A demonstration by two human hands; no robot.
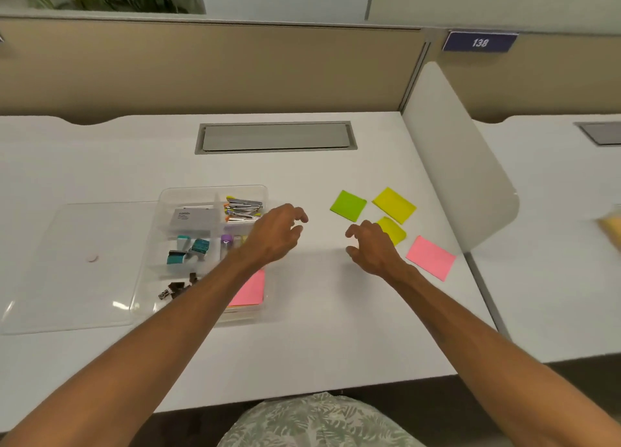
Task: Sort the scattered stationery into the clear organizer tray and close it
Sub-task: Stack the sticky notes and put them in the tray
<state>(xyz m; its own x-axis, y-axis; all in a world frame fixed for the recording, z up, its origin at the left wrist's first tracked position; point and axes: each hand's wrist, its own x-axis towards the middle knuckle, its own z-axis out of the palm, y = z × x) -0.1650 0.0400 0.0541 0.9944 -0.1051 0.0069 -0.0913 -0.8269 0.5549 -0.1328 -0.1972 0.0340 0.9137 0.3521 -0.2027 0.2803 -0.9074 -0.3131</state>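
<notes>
A: What does the room show around the person?

B: A tan partition [208,67] with a blue plate reading 138 [480,42] stands behind the far edge of the white tabletop [319,329]. A white divider [460,157] runs along the right edge. A grey cable hatch [275,137] is set in midway along the far edge.

A: And the task's things?

B: The clear lid [74,265] lies flat toward the left edge, just beside the clear organizer tray [188,189], which stands open left of centre. The tray holds staplers [242,208], a grey box [196,216], teal pieces [188,250], black clips [178,288] and a filed pink pad [250,288] in its near right compartment. Loose toward the right edge lie a pink pad [431,258], a yellow pad [394,204], a green pad [348,205] and a yellow-green pad [395,231].

A: The hands?

B: Both have their fingers spread and loosely curled, pinching nothing. The left hand [279,233] hovers over the tray's right wall. The right hand [373,248] partly covers the yellow-green pad.

A: What does the next move depend on?

B: Probably this: every loose pad lies right of the tray, so the right hand is nearer. The yellow-green pad sits just beyond its fingers. The pads lie cornerwise, the loose pink one long from far-left to near-right, and any carry goes leftward to the tray.
</notes>
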